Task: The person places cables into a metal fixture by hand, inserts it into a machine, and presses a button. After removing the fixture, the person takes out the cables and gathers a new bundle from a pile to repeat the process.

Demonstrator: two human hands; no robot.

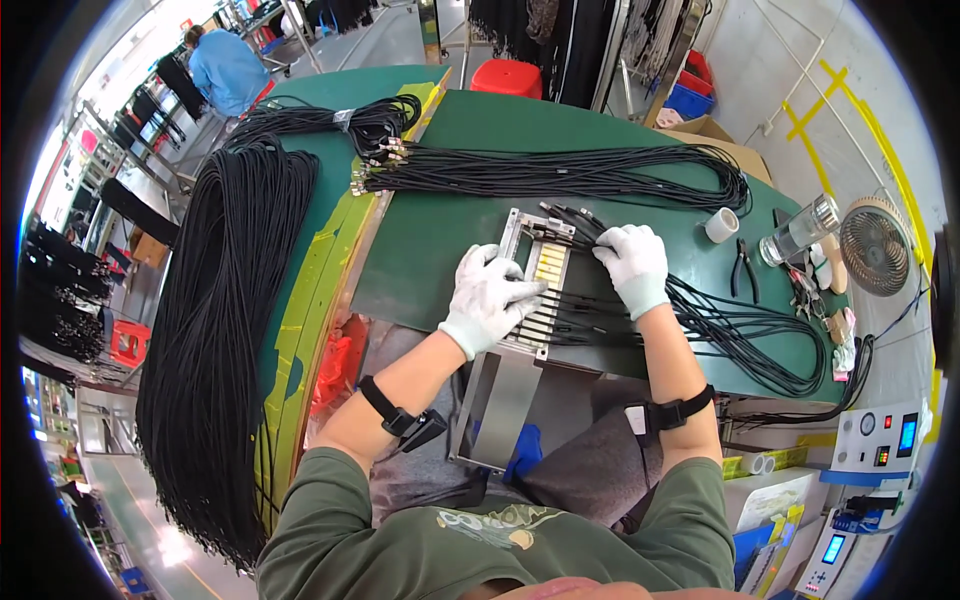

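Observation:
A metal fixture (508,236) with a row of pale yellow slots (550,264) lies at the table's near edge. Black cables (588,301) run out of its slots to the right. My left hand (490,300), in a white glove, rests over the fixture. Its fingers are stretched to the right, the tips at the slots beside the cable ends. My right hand (633,265), gloved too, is closed on a black cable to the right of the fixture; its fingertips partly hide the cable. More black cable ends (575,218) lie at the fixture's far end.
Bundled black cables (560,172) stretch across the green table (420,240). A large cable pile (225,330) hangs over the left side. Pliers (743,272), a white roll (721,225), a clear jar (800,232) and a fan (875,245) stand at right. A person (225,70) sits far left.

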